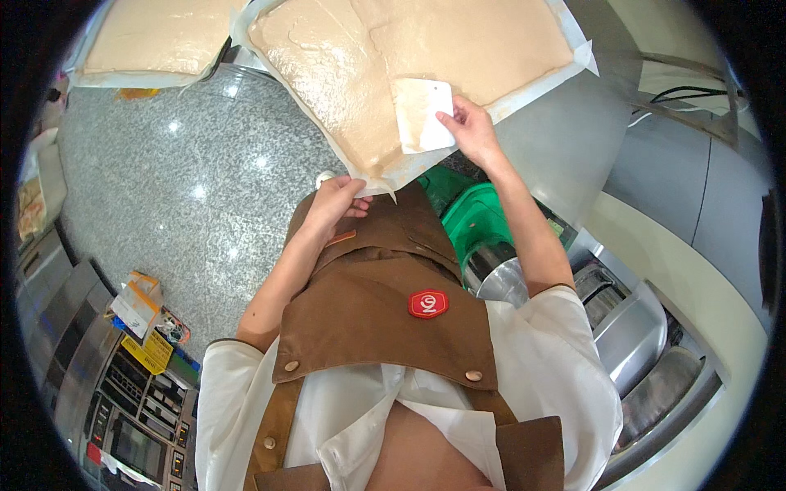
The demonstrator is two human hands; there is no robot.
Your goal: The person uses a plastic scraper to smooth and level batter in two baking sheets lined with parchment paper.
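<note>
My right hand (pixel 471 130) grips the right edge of a white bench scraper (pixel 425 115), a flat card with a small hole and batter smeared on its face. The scraper lies against the pale brown batter (pixel 344 67) spread over a paper-lined tray. With its thumb and fingers, my left hand (pixel 339 199) pinches the white parchment paper (pixel 374 184) at the tray's near corner. The batter has a glossy left part and a smoother right part, with a ridge between them. A second paper-lined tray of batter (pixel 159 37) lies at the upper left.
Below the tray, at my right side, stand a green bin (pixel 476 215) and a metal cylinder (pixel 500 279). A steel surface (pixel 552 147) adjoins the tray on the right. An appliance with a control panel (pixel 138 445) and a yellow basket (pixel 149 351) are at the lower left.
</note>
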